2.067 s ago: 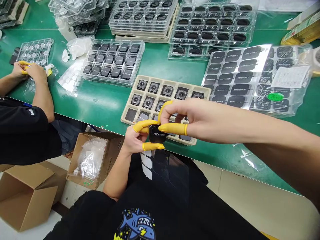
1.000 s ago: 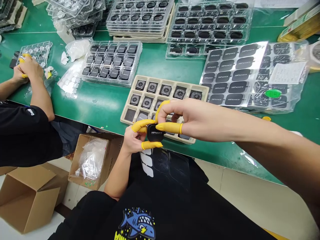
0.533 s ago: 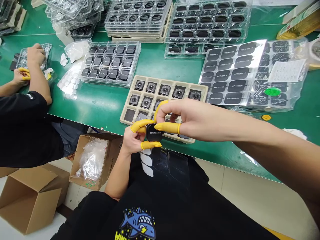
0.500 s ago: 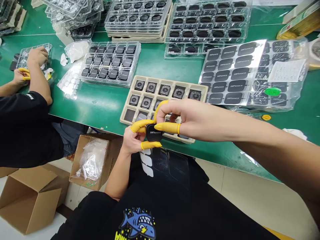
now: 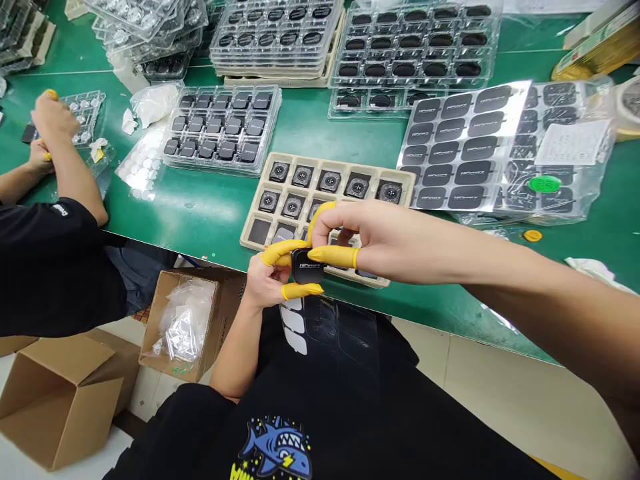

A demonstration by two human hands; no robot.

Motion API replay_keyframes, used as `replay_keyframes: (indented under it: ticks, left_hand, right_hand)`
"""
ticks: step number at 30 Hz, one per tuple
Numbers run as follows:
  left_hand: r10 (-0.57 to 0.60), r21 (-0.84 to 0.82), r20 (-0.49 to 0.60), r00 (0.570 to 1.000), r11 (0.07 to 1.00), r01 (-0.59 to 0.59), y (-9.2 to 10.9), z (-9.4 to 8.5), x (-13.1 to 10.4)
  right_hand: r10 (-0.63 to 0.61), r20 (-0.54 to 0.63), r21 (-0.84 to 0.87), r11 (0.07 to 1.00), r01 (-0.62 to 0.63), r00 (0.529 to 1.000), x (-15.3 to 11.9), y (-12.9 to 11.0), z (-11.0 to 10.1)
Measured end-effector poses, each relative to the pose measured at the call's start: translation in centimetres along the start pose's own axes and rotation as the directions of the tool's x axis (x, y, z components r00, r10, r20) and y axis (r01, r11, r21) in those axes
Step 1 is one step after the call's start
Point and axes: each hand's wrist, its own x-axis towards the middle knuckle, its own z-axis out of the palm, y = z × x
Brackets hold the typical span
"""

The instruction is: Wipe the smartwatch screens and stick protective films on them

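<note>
A black smartwatch body [image 5: 308, 269] with a "HiFuture" face is held up in front of me, its lettered side towards me. My left hand [image 5: 273, 277] grips it by the left side, yellow finger cots on thumb and fingers. From the right, my right hand [image 5: 350, 243] pinches its upper right corner, thumb on the lettered face; what the other fingertips touch is hidden. Just behind both hands lies a beige tray [image 5: 246, 235] with watch bodies in its compartments, most showing round sensor backs. The tray's front left compartment holds only a dark pad.
Sheets of HiFuture stickers [image 5: 463, 150] lie right of the tray. Clear trays of watch pieces [image 5: 220, 123] and stacked trays [image 5: 275, 40] stand behind. A co-worker's hands [image 5: 55, 127] work at far left. An open carton [image 5: 180, 320] stands below the table edge.
My hands and the watch body have hardly moved. At far left, the co-worker's upper hand has shifted left off the clear tray.
</note>
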Motion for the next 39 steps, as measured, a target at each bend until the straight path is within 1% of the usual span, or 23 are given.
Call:
replay_keyframes:
  ticks: [3,8,14,19,22,27,30,33,36,39]
  left_hand:
    - [0.006,-0.017,0.004,1.000,1.000,-0.005,0.1,0.1,0.0]
    - [-0.042,-0.010,0.014,0.999,0.999,0.042,-0.1,-0.1,-0.1]
    - [0.000,-0.030,0.014,1.000,1.000,0.001,-0.2,-0.1,-0.2]
    - [-0.052,-0.008,0.028,0.998,0.999,0.052,0.0,-0.3,-0.2]
    - [-0.049,-0.005,0.027,0.998,0.999,0.049,0.0,-0.3,-0.2]
    - [-0.039,0.004,0.027,0.999,0.999,0.039,0.2,-0.1,-0.1]
    - [-0.053,-0.010,0.009,0.999,0.999,0.053,0.4,-0.1,-0.1]
    - [-0.077,-0.038,-0.029,0.997,0.996,0.076,0.5,-0.1,-0.2]
    - [-0.082,-0.059,-0.068,0.994,0.995,0.078,0.2,0.0,-0.4]
    - [-0.058,-0.014,-0.082,0.995,0.998,0.057,-0.3,-0.1,-0.6]
  right_hand:
    - [0.013,-0.001,-0.008,1.000,-0.013,1.000,0.0,-0.3,0.0]
    - [-0.007,-0.014,-0.028,1.000,0.007,1.000,0.0,-0.3,0.1]
    - [-0.004,-0.023,-0.057,0.998,0.002,1.000,0.2,-0.2,0.3]
    - [-0.015,-0.028,-0.109,0.994,0.012,1.000,0.2,-0.4,0.3]
    - [-0.019,-0.028,-0.114,0.993,0.016,0.999,0.3,-0.3,0.4]
    - [-0.086,-0.055,-0.116,0.990,0.079,0.995,0.4,0.6,0.7]
    - [-0.102,-0.118,-0.046,0.994,0.097,0.988,0.3,1.6,1.0]
    - [-0.066,-0.181,0.108,0.990,0.087,0.981,-0.2,2.8,1.7]
    - [-0.034,-0.150,0.248,0.966,0.071,0.988,-0.5,3.7,3.3]
    - [-0.020,-0.104,0.371,0.927,0.058,0.994,-0.3,3.9,5.1]
